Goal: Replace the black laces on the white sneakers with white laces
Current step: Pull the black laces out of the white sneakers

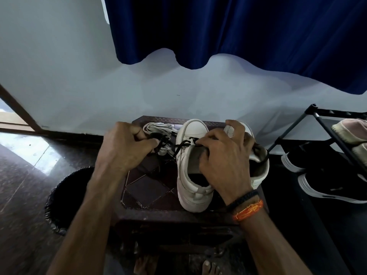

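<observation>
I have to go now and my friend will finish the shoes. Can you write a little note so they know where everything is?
Left hand pinches the pulled-out end of the black lace.
Right hand grips the nearer white sneaker at its tongue.
White laces lie bundled on the stool, behind the left hand.
Done: black lace partly pulled out.
Left: finish unlacing, thread white laces, then do the second sneaker under the right hand.

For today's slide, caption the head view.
Left hand pulls black lace from white sneaker; right hand steadies it.
</observation>
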